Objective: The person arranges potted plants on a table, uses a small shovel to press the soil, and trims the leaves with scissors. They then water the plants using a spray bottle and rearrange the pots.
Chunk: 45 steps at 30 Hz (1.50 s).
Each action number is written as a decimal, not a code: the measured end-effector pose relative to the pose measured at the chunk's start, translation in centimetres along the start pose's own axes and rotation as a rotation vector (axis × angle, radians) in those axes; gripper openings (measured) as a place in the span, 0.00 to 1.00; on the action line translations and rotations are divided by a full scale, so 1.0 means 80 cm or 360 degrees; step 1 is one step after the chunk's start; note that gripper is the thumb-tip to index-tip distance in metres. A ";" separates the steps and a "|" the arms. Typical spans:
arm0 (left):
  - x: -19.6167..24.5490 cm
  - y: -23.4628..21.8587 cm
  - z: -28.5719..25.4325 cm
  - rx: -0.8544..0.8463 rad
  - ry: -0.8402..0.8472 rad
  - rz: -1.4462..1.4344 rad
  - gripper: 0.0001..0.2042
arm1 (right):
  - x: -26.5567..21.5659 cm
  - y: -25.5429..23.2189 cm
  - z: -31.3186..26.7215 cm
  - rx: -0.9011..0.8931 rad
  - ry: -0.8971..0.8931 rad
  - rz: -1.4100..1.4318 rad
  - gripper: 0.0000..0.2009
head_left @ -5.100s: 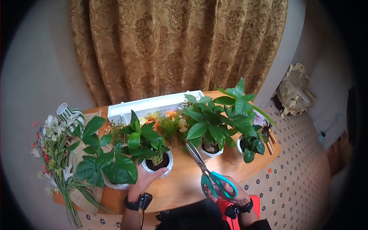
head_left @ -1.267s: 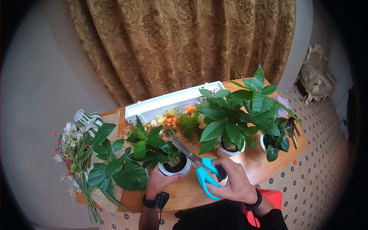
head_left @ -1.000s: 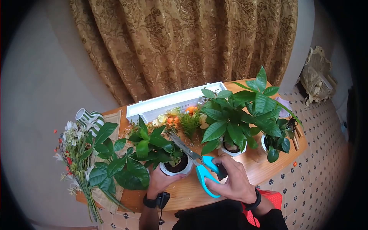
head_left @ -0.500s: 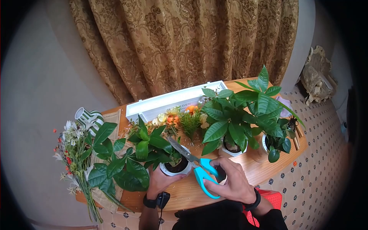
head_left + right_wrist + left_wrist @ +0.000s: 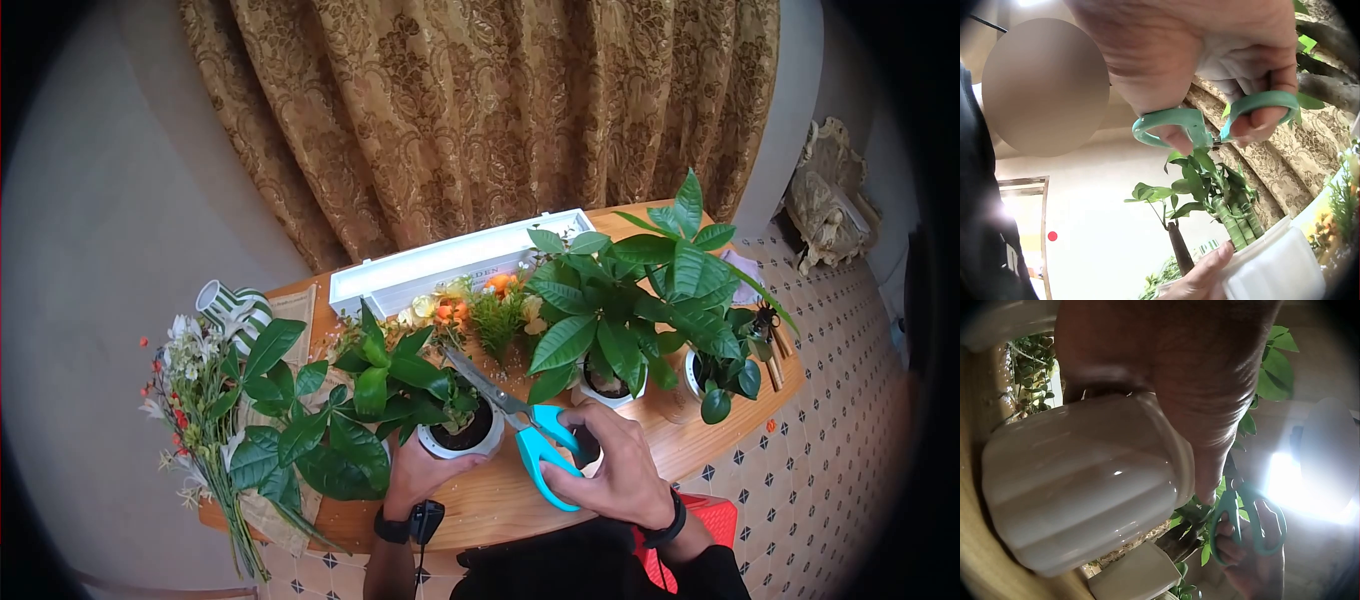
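In the head view my left hand (image 5: 422, 474) grips the side of a white pot (image 5: 490, 437) of dark soil, its thumb along the near rim. My right hand (image 5: 622, 478) holds turquoise-handled scissors (image 5: 547, 420), with the parted blades pointing up-left over the pot beside the leafy plant (image 5: 372, 388). The left wrist view has the ribbed pot (image 5: 1085, 487) under my left hand (image 5: 1197, 381); its far fingers are hidden. Fingers of my right hand (image 5: 1210, 44) pass through the scissor loops (image 5: 1169, 117) in the right wrist view, above thick green stems (image 5: 1235, 225).
A white trough (image 5: 450, 262) and orange and cream flowers (image 5: 450, 312) lie behind the pot. Other potted plants (image 5: 600, 340) stand to the right. At left are a striped vase (image 5: 236, 310), another leafy plant (image 5: 340, 455) and long-stemmed flowers (image 5: 195, 400) on brown paper.
Since the earliest frame, my right hand has turned back-up and the scissors have moved beside the plant in the gripped pot. The head view has shifted. In the last second the scissors tilted slightly.
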State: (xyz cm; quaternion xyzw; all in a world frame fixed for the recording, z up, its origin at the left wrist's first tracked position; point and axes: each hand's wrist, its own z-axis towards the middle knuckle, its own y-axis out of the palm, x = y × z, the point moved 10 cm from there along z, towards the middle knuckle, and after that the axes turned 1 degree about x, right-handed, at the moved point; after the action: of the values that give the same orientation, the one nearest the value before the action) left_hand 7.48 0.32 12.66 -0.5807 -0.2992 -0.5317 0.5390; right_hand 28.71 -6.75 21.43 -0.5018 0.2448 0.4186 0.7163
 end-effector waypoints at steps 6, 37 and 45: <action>-0.015 0.004 0.001 0.0055 -0.0166 -0.0364 0.41 | -0.011 -0.013 0.007 0.0010 0.0026 -0.0046 0.22; -0.013 0.001 0.002 0.0086 -0.0028 -0.0331 0.39 | 0.018 0.036 0.030 -0.0243 0.0372 0.0735 0.14; -0.014 0.001 0.001 0.0071 -0.0055 -0.0315 0.39 | 0.017 0.030 0.028 -0.0195 0.0340 0.0774 0.13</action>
State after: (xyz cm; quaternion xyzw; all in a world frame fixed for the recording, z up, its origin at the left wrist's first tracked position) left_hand 7.26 0.65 11.57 -0.5452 -0.3760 -0.5656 0.4914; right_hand 27.23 -3.81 19.97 -0.5120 0.4066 0.5370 0.5330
